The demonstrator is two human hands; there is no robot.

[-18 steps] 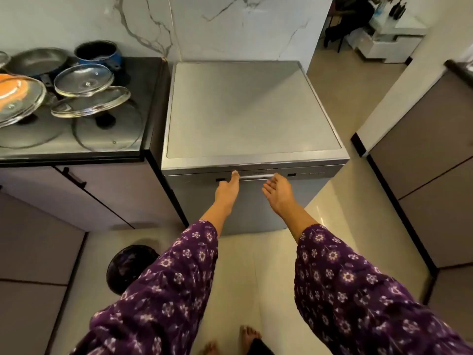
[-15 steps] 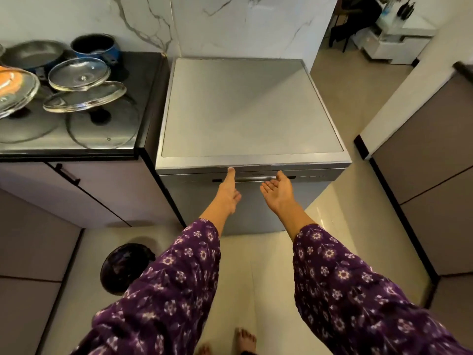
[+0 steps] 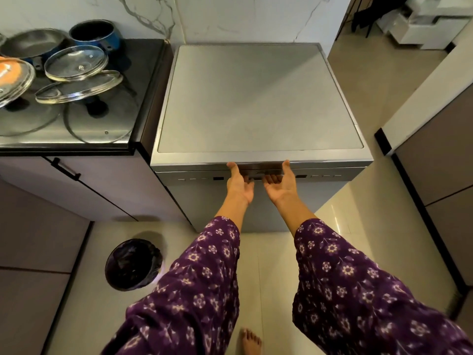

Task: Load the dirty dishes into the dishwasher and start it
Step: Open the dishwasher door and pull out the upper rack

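Both hands are at the front of the dishwasher (image 3: 256,98), palms turned up. The left hand (image 3: 239,184) and the right hand (image 3: 280,187) sit close side by side, each with its fingers curled up into the handle (image 3: 259,173) at the top of the door (image 3: 258,208) and its thumb stuck straight up against the lip of the machine's top. So both hands grasp the handle from below. The fingertips themselves are tucked in the recess, out of sight. The door is closed, flush with the front.

The purple flowered sleeves (image 3: 204,278) stretch back from the wrists toward me.

The dirty cookware is well apart from the hands, up on the dark counter (image 3: 146,73) that butts against the dishwasher's left side. There lie several glass lids (image 3: 75,62) leaning on one another, a frying pan (image 3: 30,43) behind them, and a blue saucepan (image 3: 94,32) at the back by the marble wall.

Down on the tiled floor, left of the arms, stands a round bin (image 3: 133,263) with a dark liner. A bare foot (image 3: 252,339) shows at the bottom edge.
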